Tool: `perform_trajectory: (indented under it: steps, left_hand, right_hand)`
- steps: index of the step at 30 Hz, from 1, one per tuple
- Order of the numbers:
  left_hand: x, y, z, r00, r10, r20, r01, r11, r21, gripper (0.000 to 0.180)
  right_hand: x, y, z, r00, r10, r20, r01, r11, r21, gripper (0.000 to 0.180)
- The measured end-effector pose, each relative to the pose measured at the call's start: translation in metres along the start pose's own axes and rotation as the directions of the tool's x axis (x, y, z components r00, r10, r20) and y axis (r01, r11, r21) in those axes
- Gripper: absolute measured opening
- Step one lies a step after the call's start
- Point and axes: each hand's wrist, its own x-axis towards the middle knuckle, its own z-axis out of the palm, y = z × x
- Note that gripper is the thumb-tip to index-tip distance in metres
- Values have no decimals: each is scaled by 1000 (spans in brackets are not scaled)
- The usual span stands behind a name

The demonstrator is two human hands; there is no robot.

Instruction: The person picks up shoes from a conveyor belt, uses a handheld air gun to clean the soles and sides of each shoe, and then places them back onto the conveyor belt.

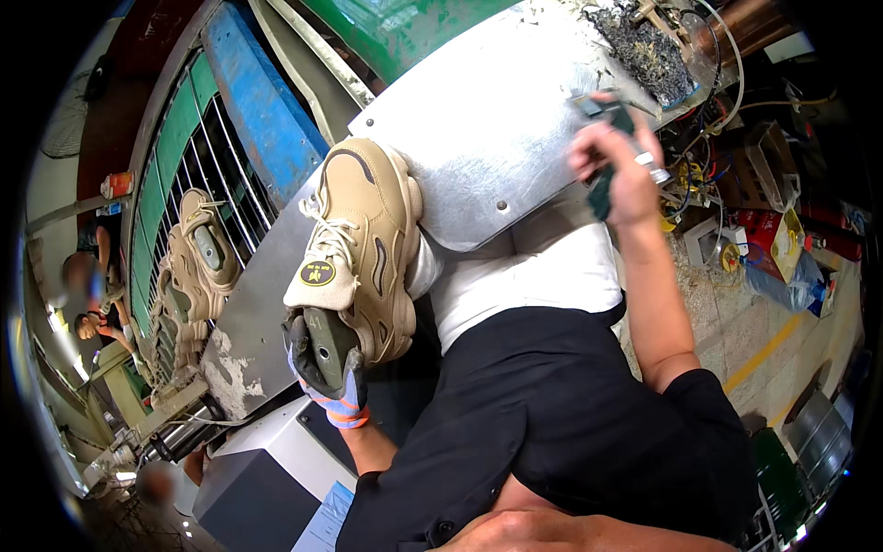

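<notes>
My left hand [348, 400], in a grey and orange-cuffed work glove, is wrapped round the heel end of a beige sneaker [363, 216]. A dark green shoe last [326, 345] fills the sneaker's opening, and white laces run over its tongue. The toe points away from me, close to the left edge of a shiny metal plate [497, 120]. Over the plate's right side, my bare right hand [630, 175] is closed round a dark green object [600, 191]; motion blur hides its kind. A small silvery piece shows beside that hand.
More beige sneakers with lasts [207, 248] stand in a row along a wire rack at left. Dark, crusty residue [644, 55] lies by a hose at the plate's far right. A grey-white machine housing [267, 460] is at lower left. Other people [106, 322] are in the left background.
</notes>
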Motion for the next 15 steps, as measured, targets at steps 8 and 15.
perform_trajectory:
  steps: [8,15]
  left_hand:
    - [6,11,6,999,-39,-6,39,998,-50,82]
    - [4,12,15,995,-75,-67,70,995,-77,82]
  right_hand:
    - [4,35,96,802,170,572,-236,971,43,34]
    - [5,47,114,824,156,545,-233,970,74,29]
